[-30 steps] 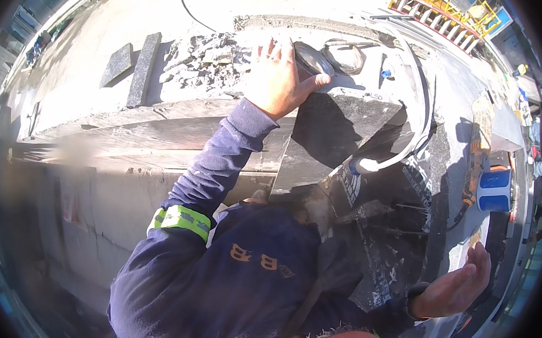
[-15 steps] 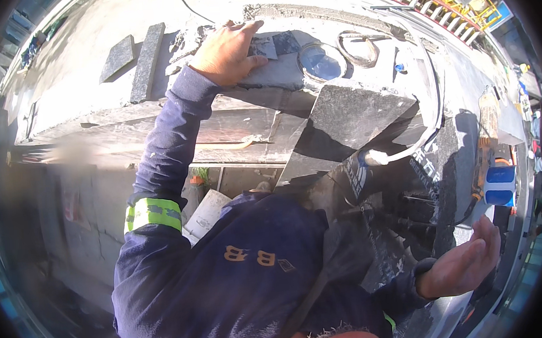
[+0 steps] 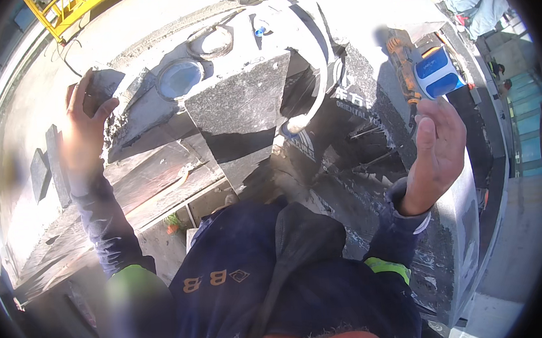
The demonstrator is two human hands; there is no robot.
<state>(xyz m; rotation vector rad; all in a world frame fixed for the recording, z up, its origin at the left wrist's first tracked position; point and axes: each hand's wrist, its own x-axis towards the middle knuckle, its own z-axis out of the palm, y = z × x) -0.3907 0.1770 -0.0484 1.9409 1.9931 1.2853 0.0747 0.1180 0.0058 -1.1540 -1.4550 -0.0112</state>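
Observation:
My left hand (image 3: 85, 122) grips a dark stone offcut (image 3: 103, 85) at the upper left, beside grey rubble. My right hand (image 3: 433, 151) is raised on the right, fingers extended and slightly curved, holding nothing visible, just below an orange-and-black power tool (image 3: 401, 59). A blue-and-white container (image 3: 437, 76) lies beside that tool. Between my hands, a dark speckled stone slab (image 3: 235, 108) leans on the ledge. Behind it are a round bluish disc or lid (image 3: 177, 81) and a pale ring-shaped item (image 3: 208, 41). A white hose (image 3: 316, 93) curves down right of the slab.
Two grey stone strips (image 3: 57, 162) lie at the far left. A yellow metal frame (image 3: 68, 13) stands at the upper left. Wooden boards (image 3: 165, 186) run below the ledge, above a recess. Bundled light-blue material (image 3: 473, 10) sits at the upper right, near a small partly visible person (image 3: 498, 71).
The view has turned right, so the scene sits further left. My left hand now holds the dark offcut. My right hand has risen nearer the power tool.

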